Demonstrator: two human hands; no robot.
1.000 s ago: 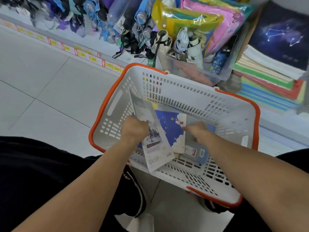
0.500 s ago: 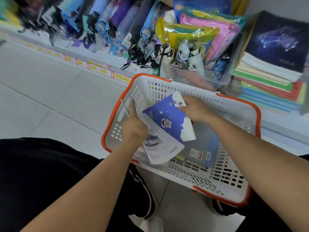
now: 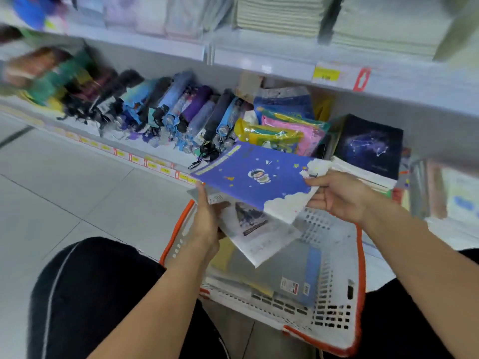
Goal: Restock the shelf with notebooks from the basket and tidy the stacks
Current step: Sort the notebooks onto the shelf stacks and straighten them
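Note:
A blue notebook (image 3: pixel 255 174) with an astronaut and white clouds is lifted above the basket; my right hand (image 3: pixel 337 195) pinches its right edge. My left hand (image 3: pixel 207 218) grips a white notebook (image 3: pixel 256 234) just under the blue one. The white basket (image 3: pixel 334 322) with an orange rim sits on the floor between my knees and holds more notebooks, a blue-grey one (image 3: pixel 293 275) on top. On the low shelf to the right stands a notebook stack (image 3: pixel 363 174) topped by a dark constellation cover (image 3: pixel 369 145).
Folded umbrellas (image 3: pixel 160 110) lie along the low shelf to the left, with coloured plastic pouches (image 3: pixel 285 125) beside them. An upper shelf edge (image 3: pixel 337 79) with a yellow price tag juts out overhead. Grey floor tiles (image 3: pixel 64 187) lie to the left.
Both hands rose out of the basket with their notebooks. The blue notebook moved up and toward the shelf. My head tilted up, bringing the upper shelf into view.

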